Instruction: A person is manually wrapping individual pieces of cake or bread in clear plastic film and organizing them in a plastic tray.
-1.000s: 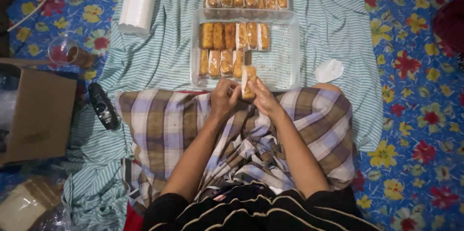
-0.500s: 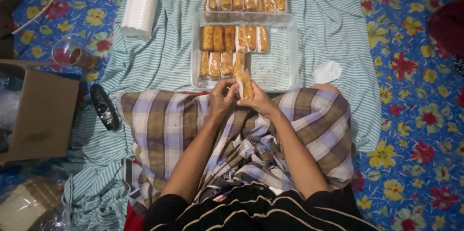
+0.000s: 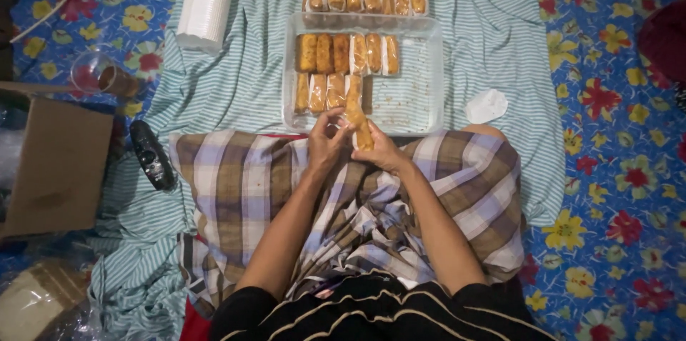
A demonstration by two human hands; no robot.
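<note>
A: At the tray's (image 3: 429, 77) near edge, over the lap: both hands, left hand (image 3: 325, 144) and right hand (image 3: 382, 152), pinched on one golden pastry stick (image 3: 359, 123).

B: Likely light, crumbly; best held mid-length, gently.

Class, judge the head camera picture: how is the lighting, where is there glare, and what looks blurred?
Head view: soft, even overhead light, weak shadows; faint glare on the clear tray; the wrapped roll between left hand and right hand is slightly soft; corners darker.
</note>
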